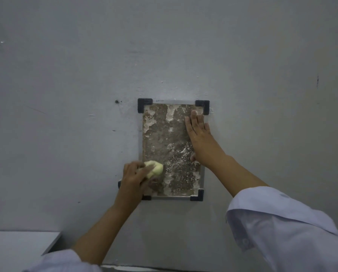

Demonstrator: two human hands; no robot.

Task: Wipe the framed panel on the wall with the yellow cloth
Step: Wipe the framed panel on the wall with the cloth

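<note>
The framed panel [170,138] hangs on the grey wall, a brown mottled slab with white powdery patches, held by black corner brackets. My left hand [135,177] grips a bunched yellow cloth [154,168] and presses it against the panel's lower left part, covering the bottom left bracket. My right hand [198,132] lies flat with fingers spread on the panel's upper right edge, just below the top right bracket [202,106].
The grey wall [66,95] fills the view, with a small screw hole [116,101] left of the panel. A white ledge [17,250] sits at the bottom left. White sleeves cover both of my arms near the bottom.
</note>
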